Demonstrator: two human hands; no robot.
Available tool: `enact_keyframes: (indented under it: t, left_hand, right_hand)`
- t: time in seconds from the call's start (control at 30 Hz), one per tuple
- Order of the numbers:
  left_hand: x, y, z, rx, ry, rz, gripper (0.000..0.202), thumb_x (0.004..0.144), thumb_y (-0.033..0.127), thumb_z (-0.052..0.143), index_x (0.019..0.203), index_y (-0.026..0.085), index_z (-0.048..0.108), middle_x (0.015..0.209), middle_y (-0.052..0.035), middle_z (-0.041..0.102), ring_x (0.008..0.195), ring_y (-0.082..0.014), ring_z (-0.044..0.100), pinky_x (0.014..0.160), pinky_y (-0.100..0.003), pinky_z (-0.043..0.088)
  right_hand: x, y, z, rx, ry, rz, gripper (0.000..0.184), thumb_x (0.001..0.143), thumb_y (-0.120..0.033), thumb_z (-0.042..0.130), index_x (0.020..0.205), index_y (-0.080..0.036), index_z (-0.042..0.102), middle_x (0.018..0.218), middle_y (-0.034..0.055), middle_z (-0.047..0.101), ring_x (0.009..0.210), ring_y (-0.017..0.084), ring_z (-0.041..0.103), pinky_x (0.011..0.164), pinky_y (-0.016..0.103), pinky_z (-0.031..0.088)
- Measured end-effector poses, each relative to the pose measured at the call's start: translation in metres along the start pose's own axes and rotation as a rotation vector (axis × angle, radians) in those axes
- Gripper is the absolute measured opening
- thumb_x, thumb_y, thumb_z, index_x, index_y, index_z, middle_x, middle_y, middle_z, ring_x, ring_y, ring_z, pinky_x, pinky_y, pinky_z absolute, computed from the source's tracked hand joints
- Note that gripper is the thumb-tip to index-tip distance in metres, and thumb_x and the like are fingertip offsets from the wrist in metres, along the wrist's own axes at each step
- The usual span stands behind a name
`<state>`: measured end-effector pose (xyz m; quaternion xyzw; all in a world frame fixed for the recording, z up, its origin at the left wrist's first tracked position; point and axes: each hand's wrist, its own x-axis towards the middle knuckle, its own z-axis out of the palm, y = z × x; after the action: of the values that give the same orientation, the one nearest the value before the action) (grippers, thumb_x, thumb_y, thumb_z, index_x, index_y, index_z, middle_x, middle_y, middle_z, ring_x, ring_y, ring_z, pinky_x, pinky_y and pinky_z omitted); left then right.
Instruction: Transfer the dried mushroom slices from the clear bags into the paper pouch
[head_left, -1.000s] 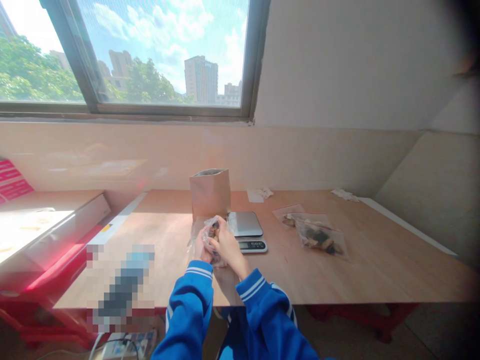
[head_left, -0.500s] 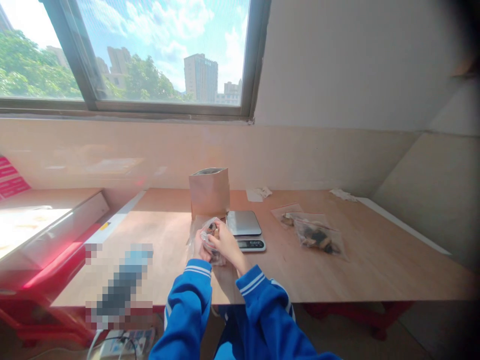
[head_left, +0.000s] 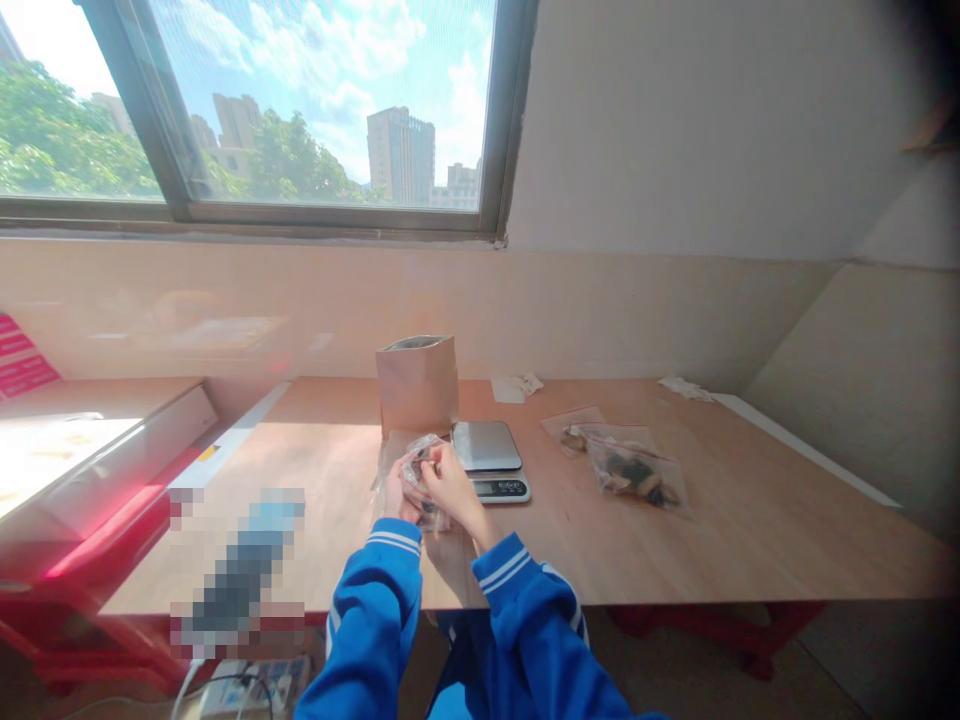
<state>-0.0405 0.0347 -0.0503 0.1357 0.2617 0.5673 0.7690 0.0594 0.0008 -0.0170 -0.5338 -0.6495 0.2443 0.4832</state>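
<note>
Head view, small clear plastic bag of brown pieces point(head_left: 420, 482) pinched between both hands just in front of the silver digital kitchen scale point(head_left: 491, 459), left hand point(head_left: 395, 494) gripping its near side, right hand point(head_left: 448, 480) closed on its top edge, upright brown paper pouch point(head_left: 417, 384) just behind, beside the scale.

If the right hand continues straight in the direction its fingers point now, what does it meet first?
Probably the brown paper bag, standing just beyond the clear plastic bag that the right hand already holds; depth is unclear.
</note>
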Motion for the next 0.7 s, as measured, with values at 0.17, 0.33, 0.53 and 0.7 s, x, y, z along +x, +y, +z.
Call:
enact_keyframes:
  t: [0.17,0.33,0.53,0.7]
  left_hand:
    - [-0.011,0.001,0.015,0.016,0.086,0.009,0.031,0.085,0.028,0.048,0.097,0.007,0.067,0.083,-0.0121,0.073,0.082,-0.0224,0.07,0.083,-0.032,0.054]
    - [-0.02,0.003,0.026,0.006,0.113,0.033,0.031,0.087,0.028,0.046,0.1,0.008,0.066,0.079,-0.0108,0.073,0.081,-0.0229,0.071,0.085,-0.035,0.054]
    - [-0.019,0.003,0.024,-0.031,0.122,0.062,0.023,0.086,0.029,0.052,0.092,0.012,0.067,0.078,-0.0084,0.073,0.071,-0.0203,0.07,0.078,-0.033,0.055]
    - [-0.014,0.003,0.022,-0.048,0.095,0.064,0.026,0.089,0.031,0.048,0.089,0.013,0.067,0.078,-0.0074,0.072,0.074,-0.0204,0.07,0.079,-0.032,0.055]
  right_hand:
    - [0.004,-0.005,0.005,0.042,0.068,0.053,0.011,0.088,-0.032,0.046,0.085,-0.022,0.048,0.083,0.0016,0.057,0.08,0.017,0.057,0.077,0.03,0.046]
    - [0.005,-0.014,-0.004,0.23,0.026,0.077,0.005,0.083,-0.025,0.05,0.083,-0.02,0.051,0.079,-0.0003,0.059,0.074,0.015,0.058,0.071,0.027,0.047]
    - [-0.002,-0.02,-0.02,0.341,-0.04,0.071,0.006,0.08,-0.024,0.053,0.084,-0.02,0.054,0.08,-0.0006,0.061,0.074,0.015,0.06,0.069,0.026,0.049]
    - [-0.009,-0.023,-0.025,0.313,-0.098,0.036,0.008,0.081,-0.027,0.053,0.081,-0.021,0.048,0.078,-0.0012,0.06,0.074,0.015,0.062,0.071,0.027,0.05]
